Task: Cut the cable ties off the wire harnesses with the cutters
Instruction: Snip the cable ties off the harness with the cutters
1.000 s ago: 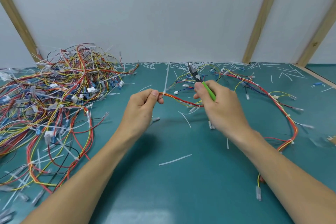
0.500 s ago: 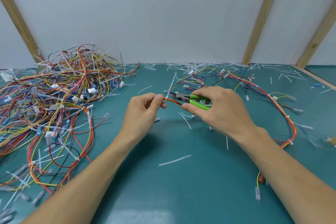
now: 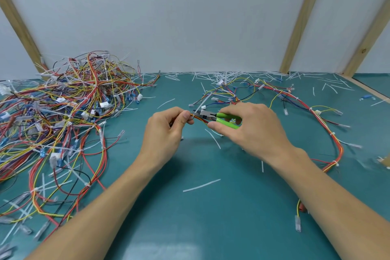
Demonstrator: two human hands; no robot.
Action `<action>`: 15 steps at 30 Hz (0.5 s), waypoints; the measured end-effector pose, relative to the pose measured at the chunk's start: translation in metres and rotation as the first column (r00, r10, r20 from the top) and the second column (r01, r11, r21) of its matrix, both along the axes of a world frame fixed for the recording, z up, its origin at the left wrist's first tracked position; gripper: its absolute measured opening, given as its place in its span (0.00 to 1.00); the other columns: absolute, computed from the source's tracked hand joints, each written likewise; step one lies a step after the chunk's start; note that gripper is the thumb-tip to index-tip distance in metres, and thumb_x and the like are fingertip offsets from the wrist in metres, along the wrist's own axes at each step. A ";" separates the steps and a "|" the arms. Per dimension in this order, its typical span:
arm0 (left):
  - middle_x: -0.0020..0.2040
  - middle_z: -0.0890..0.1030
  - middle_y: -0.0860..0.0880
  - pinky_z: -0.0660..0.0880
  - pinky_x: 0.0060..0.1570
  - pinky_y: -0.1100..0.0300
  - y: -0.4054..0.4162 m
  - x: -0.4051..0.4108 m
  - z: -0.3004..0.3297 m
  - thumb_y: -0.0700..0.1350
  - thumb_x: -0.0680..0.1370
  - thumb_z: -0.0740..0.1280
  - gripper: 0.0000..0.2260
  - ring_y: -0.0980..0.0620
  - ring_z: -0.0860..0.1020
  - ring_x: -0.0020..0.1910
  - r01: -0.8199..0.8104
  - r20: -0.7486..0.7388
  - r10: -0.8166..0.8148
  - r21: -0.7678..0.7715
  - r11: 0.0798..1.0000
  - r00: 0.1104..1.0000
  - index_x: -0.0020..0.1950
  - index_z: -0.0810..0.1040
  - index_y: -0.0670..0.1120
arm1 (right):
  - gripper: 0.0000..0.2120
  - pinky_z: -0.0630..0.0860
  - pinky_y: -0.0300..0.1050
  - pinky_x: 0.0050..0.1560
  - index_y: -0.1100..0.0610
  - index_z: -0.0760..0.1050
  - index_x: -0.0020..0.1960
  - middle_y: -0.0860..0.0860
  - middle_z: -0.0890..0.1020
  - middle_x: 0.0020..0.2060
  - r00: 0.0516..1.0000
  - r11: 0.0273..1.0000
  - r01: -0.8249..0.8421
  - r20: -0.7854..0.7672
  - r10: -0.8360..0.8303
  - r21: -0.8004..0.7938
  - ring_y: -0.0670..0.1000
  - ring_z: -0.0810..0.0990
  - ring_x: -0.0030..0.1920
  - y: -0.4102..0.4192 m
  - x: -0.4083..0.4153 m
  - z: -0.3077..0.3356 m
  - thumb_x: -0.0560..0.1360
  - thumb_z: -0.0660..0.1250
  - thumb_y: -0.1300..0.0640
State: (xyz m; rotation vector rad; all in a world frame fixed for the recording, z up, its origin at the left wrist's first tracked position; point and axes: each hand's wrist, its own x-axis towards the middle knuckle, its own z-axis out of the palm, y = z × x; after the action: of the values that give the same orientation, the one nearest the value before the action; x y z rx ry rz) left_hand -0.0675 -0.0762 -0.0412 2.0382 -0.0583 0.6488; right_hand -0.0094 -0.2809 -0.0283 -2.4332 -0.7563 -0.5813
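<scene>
Left hand (image 3: 168, 131) pinches the red-and-yellow wire harness (image 3: 335, 141) between thumb and curled fingers, right beside the cutters (image 3: 213, 117). Right hand (image 3: 251, 131) wraps thumb and fingers round the green handles, the metal nose pointing left, touching the harness at a white cable tie (image 3: 197, 110) just off the left thumb. The harness loops away right of the cutters across the teal table (image 3: 211, 228). Far left of the cutters lies a tangled pile of harnesses (image 3: 63, 116); cut tie scraps (image 3: 201, 185) lie nearer the person.

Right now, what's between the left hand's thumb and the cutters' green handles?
Head view: the cutters' grey metal head, its tip at a white cable tie on the red-orange wire bundle that the left hand pinches.
</scene>
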 end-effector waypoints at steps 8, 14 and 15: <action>0.23 0.72 0.63 0.60 0.26 0.72 0.002 0.002 -0.003 0.43 0.83 0.64 0.13 0.58 0.66 0.22 -0.021 -0.014 0.022 0.039 0.999 1.000 0.41 0.82 0.46 | 0.29 0.74 0.48 0.37 0.45 0.84 0.44 0.48 0.81 0.31 0.990 0.999 -0.020 -0.140 0.013 -0.043 0.50 0.76 0.35 -0.001 -0.001 0.003 0.72 0.59 0.23; 0.23 0.70 0.58 0.57 0.27 0.64 0.005 0.003 -0.008 0.46 0.83 0.65 0.13 0.55 0.63 0.24 -0.028 -0.014 0.029 0.051 0.998 0.999 0.39 0.81 0.51 | 0.22 0.63 0.49 0.31 0.38 0.73 0.31 0.51 0.67 0.26 0.980 0.998 -0.062 -0.189 0.059 -0.015 0.52 0.64 0.30 0.002 -0.004 0.005 0.79 0.57 0.31; 0.23 0.71 0.59 0.57 0.28 0.64 0.005 0.004 -0.008 0.46 0.83 0.65 0.13 0.55 0.63 0.24 -0.028 -0.011 0.029 0.054 0.998 1.000 0.39 0.81 0.51 | 0.21 0.63 0.48 0.31 0.38 0.73 0.31 0.51 0.67 0.26 0.980 0.998 -0.064 -0.192 0.060 -0.012 0.52 0.64 0.30 0.002 -0.003 0.005 0.80 0.58 0.32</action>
State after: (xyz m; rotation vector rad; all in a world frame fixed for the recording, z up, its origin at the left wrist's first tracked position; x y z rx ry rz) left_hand -0.0639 -0.0715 -0.0493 2.0985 -0.0400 0.6591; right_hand -0.0127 -0.2791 -0.0237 -2.4296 -0.7566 -0.3118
